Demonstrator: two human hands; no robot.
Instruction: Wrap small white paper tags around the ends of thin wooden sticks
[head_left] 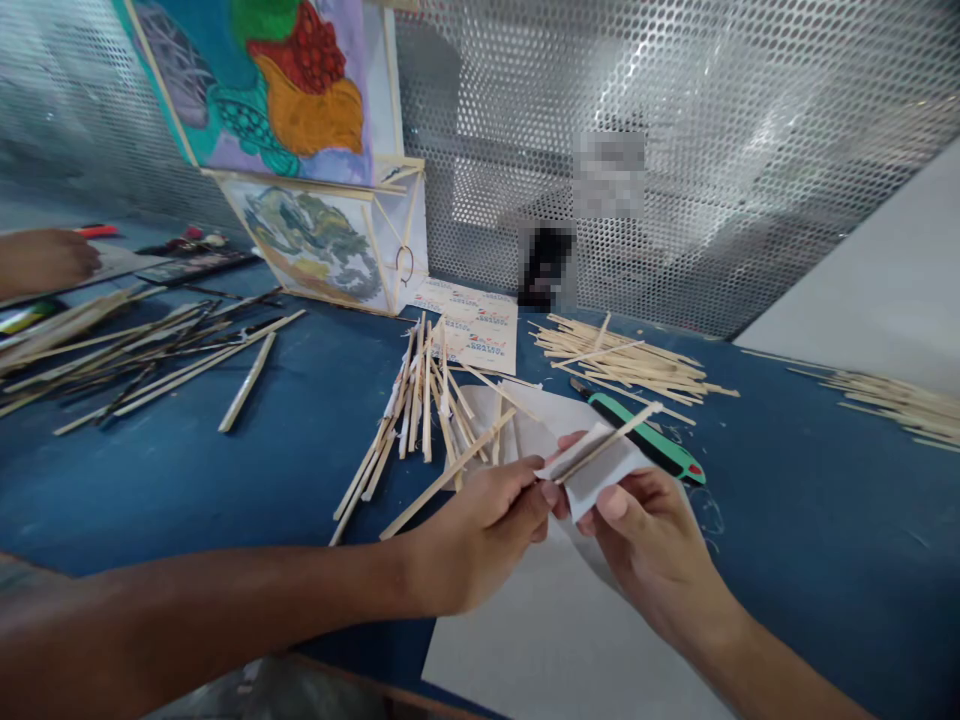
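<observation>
My left hand and my right hand meet over the near middle of the blue table. Between their fingertips they pinch a small white paper piece with a thin wooden stick lying across it, pointing up to the right. A second, longer stick runs from under my left fingers down to the left. Below both hands lies a large white paper sheet.
A green utility knife lies just behind my right hand. Stick piles sit mid-table, back right, far right and left. Painted paper kites lean on the perforated metal wall. Another person's hand rests far left.
</observation>
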